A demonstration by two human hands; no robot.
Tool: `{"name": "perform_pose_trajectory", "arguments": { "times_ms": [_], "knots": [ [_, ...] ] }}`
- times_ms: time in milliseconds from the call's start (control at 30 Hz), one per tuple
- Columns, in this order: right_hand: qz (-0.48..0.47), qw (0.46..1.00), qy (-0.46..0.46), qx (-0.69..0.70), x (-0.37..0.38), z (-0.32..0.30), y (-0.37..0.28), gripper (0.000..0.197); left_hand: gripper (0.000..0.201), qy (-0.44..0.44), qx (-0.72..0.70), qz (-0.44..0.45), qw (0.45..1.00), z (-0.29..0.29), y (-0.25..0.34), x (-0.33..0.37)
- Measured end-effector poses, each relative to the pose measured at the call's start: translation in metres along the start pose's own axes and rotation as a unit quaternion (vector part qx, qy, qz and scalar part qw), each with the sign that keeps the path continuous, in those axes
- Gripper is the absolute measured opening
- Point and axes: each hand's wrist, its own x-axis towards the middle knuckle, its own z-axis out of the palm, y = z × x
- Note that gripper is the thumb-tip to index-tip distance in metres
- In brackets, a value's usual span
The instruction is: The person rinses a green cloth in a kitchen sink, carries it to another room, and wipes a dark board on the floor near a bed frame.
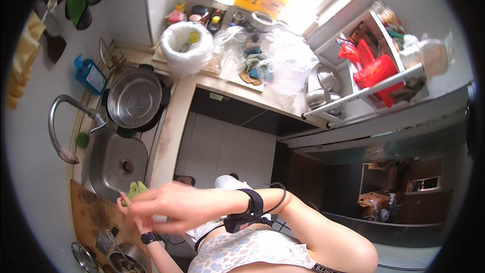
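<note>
My left hand [124,202], its wrist wearing a black watch, is at the near edge of the steel sink [103,169]. Its fingers are closed on a crumpled green cloth [135,190]. Passing in front of it is my right hand [174,205], slightly blurred, with fingers stretched to the left and nothing seen in them. A black strap with a small device and cable circles the right wrist. Part of the left hand and palm is hidden behind the right. Below both lies a stained wooden board [91,207] beside the sink.
A curved faucet [60,102] reaches over the sink. Beyond it stand a steel basin [135,96] and a blue bottle [91,75]. Pots [126,259] sit at the lower left. A bag-lined bin [187,51] and plastic bags are on the far counter; a white rack [364,88] stands right.
</note>
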Motion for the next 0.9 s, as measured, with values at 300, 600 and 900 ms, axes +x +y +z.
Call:
{"name": "perform_pose_trajectory", "arguments": {
  "times_ms": [300, 600, 900],
  "knots": [
    [0.17, 0.895, 0.233, -0.34, -0.264, -0.009, -0.005, 0.04, 0.029, -0.134, -0.238, -0.145, 0.951, 0.055, 0.137, -0.073],
    [0.251, 0.636, 0.653, -0.326, -0.482, 0.003, -0.075, 0.03, 0.03, -0.579, -0.154, 0.025, 0.8, 0.228, 0.275, -0.26],
    [0.364, 0.295, 0.857, -0.215, -0.601, 0.092, -0.063, 0.027, 0.03, -0.799, -0.07, 0.135, 0.582, 0.375, 0.366, -0.431]
  ]
}}
